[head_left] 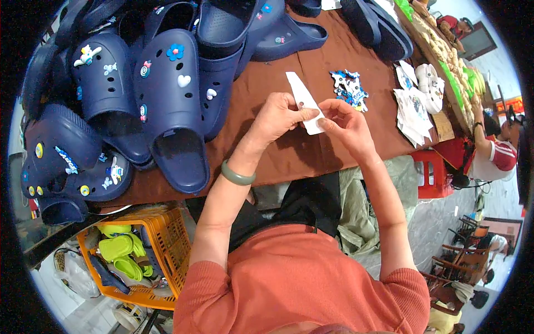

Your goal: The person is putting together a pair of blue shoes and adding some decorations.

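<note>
A narrow white paper card with a slanted top end stands between my hands over the brown-clothed table. My left hand pinches its left side, the thumb lying across its face near a small dark spot. At its lower right edge, my right hand closes thumb and fingers on it. A jade-green bangle circles my left wrist. To the right of my hands lies a small heap of blue and white shoe charms. Beyond that is a stack of printed white cards.
Navy clogs decorated with charms pile up at the left. Navy slippers lie at the far edge, and a white clog at the right. Below stand an orange crate of clogs and a red stool. Co-workers sit farther right.
</note>
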`<state>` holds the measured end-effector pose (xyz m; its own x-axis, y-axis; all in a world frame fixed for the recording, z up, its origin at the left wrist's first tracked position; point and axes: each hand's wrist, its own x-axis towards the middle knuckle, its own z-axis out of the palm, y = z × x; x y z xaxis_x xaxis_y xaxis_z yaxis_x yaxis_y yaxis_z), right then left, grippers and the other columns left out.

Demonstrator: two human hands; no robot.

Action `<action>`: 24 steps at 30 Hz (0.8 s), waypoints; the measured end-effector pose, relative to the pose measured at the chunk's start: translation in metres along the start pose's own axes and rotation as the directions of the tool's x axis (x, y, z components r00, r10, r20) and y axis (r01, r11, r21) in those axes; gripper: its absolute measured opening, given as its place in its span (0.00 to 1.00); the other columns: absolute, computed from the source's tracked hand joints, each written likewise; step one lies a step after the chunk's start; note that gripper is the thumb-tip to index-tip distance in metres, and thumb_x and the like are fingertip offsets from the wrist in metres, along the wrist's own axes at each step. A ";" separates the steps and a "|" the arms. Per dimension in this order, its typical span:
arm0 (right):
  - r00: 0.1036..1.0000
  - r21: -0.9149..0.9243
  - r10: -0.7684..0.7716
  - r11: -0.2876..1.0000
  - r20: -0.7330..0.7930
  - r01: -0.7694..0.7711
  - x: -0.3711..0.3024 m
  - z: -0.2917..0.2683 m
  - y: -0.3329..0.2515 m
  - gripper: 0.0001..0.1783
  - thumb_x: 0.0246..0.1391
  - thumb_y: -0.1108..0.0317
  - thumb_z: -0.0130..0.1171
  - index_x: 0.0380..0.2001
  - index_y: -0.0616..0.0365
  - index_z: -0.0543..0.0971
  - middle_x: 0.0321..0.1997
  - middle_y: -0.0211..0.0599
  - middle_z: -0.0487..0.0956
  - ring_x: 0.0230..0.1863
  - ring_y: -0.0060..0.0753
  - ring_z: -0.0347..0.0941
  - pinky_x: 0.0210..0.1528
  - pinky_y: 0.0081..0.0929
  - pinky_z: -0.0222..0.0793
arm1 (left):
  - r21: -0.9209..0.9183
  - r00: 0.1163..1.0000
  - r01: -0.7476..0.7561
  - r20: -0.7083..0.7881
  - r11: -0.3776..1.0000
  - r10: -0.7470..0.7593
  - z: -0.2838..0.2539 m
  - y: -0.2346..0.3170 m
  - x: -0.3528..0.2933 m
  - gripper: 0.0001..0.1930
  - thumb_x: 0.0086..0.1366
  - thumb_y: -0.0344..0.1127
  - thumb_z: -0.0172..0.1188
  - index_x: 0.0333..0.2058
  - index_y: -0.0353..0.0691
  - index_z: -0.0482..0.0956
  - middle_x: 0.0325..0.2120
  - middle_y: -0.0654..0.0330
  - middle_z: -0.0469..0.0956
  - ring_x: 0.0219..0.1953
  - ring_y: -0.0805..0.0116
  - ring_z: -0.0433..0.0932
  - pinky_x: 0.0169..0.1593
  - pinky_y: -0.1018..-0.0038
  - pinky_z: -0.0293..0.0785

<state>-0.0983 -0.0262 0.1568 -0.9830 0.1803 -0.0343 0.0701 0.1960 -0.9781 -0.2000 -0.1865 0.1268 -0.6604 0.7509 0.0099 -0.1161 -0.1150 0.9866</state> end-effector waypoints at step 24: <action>0.998 0.171 -0.002 0.985 0.070 -0.010 0.001 0.000 -0.004 0.13 0.52 0.72 0.58 0.41 0.62 0.75 0.35 0.28 0.77 0.34 0.17 0.70 0.35 0.16 0.67 | -0.323 0.997 -0.049 -0.068 0.945 0.029 0.009 -0.003 0.004 0.09 0.58 0.37 0.61 0.23 0.39 0.74 0.19 0.64 0.76 0.14 0.83 0.68 0.16 0.88 0.58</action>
<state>-0.0997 -0.0270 0.1609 -0.9925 0.1125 -0.0470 0.0502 0.0263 -0.9984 -0.1950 -0.1773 0.1253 -0.7121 0.7016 0.0275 -0.3167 -0.3559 0.8792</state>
